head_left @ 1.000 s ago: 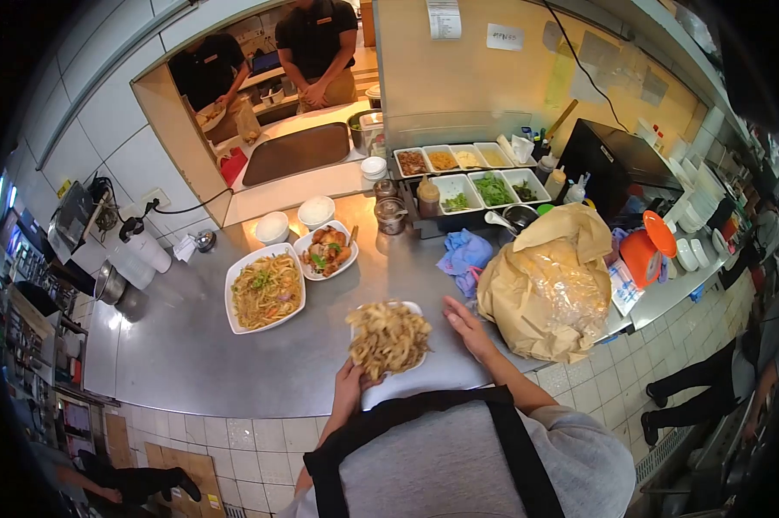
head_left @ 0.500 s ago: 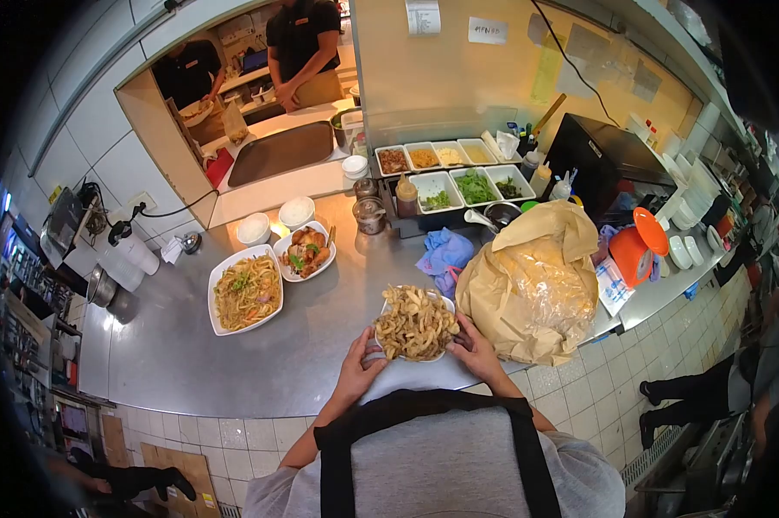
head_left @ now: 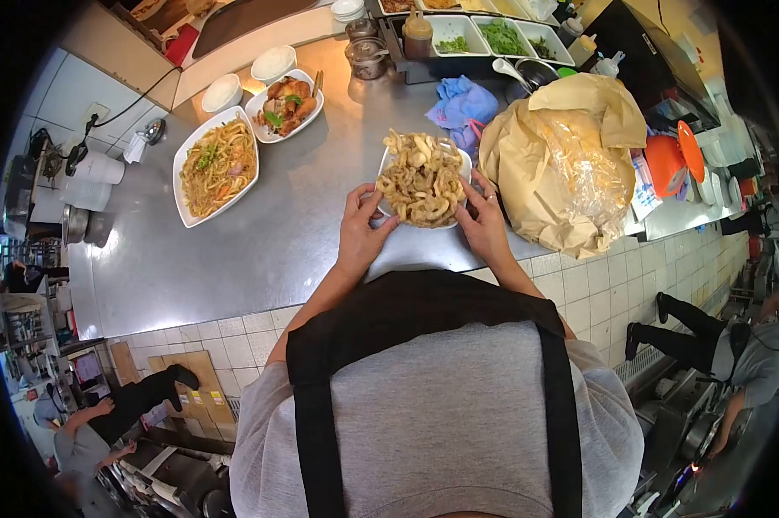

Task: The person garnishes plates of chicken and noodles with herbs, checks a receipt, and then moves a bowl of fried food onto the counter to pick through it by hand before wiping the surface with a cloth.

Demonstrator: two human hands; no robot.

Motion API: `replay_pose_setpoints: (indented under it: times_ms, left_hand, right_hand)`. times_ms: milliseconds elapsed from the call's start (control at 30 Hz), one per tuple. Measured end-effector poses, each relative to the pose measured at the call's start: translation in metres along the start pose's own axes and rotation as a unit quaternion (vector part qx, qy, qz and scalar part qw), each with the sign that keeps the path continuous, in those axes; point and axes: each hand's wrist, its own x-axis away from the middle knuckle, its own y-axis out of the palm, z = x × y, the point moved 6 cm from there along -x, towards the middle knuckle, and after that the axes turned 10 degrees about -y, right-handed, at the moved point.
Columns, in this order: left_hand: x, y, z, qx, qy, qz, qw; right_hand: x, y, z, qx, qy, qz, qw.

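Left hand (head_left: 368, 223) and right hand (head_left: 484, 220), apart, clamp the sides of one bowl (head_left: 466, 164) of fried food (head_left: 420, 180) near the counter's (head_left: 234, 259) front edge! One paper bag (head_left: 562, 164) beside; farther, one noodle dish (head_left: 182, 194), two small bowls (head_left: 270, 77).

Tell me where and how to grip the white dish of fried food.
Grip the white dish by its left and right edges, the left hand and right hand each from its own side, where they are: the fried food heaps above the rim and reaches the near edge, so the sides probably give a cleaner hold.
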Motion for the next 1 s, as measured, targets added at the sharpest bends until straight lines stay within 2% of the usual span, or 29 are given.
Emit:
replay_pose_setpoints:
  times_ms: [100, 167, 200, 300, 367, 400, 467, 567, 700, 767, 800, 867, 900, 967, 1000]
  left_hand:
    - [-0.002, -0.005, 0.003, -0.033, -0.012, -0.032, 0.999]
    - [-0.003, -0.014, 0.002, -0.015, -0.016, -0.003, 1.0]
    - [-0.003, -0.017, 0.001, -0.015, -0.017, -0.006, 1.0]
    - [-0.007, -0.019, 0.01, -0.028, -0.006, -0.039, 0.999]
    - [-0.009, -0.017, 0.02, -0.044, 0.005, -0.051, 0.998]
    - [-0.01, -0.015, 0.018, -0.044, 0.005, -0.052, 0.998]
    - [-0.013, -0.01, 0.018, -0.091, 0.063, -0.037, 0.993]
    - [-0.013, -0.006, 0.016, -0.083, 0.044, -0.017, 0.995]
    - [-0.015, -0.006, 0.014, -0.101, 0.046, -0.014, 0.994]
    - [-0.014, -0.009, 0.016, -0.052, 0.012, -0.027, 0.998]
    - [-0.014, -0.01, 0.014, -0.051, 0.011, -0.026, 0.998]
    - [-0.014, -0.009, 0.01, -0.047, 0.018, -0.023, 0.998]
    - [-0.014, -0.008, 0.008, -0.045, 0.018, -0.024, 0.999]
    - [-0.014, -0.005, 0.008, -0.052, 0.035, -0.029, 0.998]
    - [-0.015, -0.005, 0.008, -0.053, 0.036, -0.029, 0.998]
  right_hand:
    - [0.002, -0.004, -0.004, -0.002, 0.017, -0.014, 1.0]
    - [0.01, -0.003, 0.006, -0.136, 0.097, -0.028, 0.985]
    - [0.011, -0.006, 0.001, -0.136, 0.099, -0.027, 0.985]
    - [0.01, -0.012, -0.016, -0.078, 0.065, -0.042, 0.994]
    - [0.006, -0.011, -0.031, 0.123, -0.057, -0.057, 0.989]
    - [0.005, -0.008, -0.032, 0.124, -0.056, -0.056, 0.989]
    - [0.0, -0.005, -0.033, 0.176, -0.018, -0.028, 0.984]
    - [-0.007, -0.001, -0.032, 0.204, 0.024, -0.025, 0.978]
    - [-0.01, -0.004, -0.034, 0.202, 0.033, -0.017, 0.979]
    - [-0.01, -0.013, -0.046, 0.202, -0.023, 0.011, 0.979]
    - [-0.011, -0.016, -0.051, 0.202, -0.024, 0.01, 0.979]
    - [-0.016, -0.024, -0.076, 0.251, -0.116, 0.014, 0.961]
    - [-0.021, -0.028, -0.083, 0.253, -0.116, 0.014, 0.96]
    - [-0.031, -0.016, -0.101, 0.31, -0.199, -0.076, 0.927]
    - [-0.034, -0.014, -0.101, 0.31, -0.2, -0.075, 0.926]
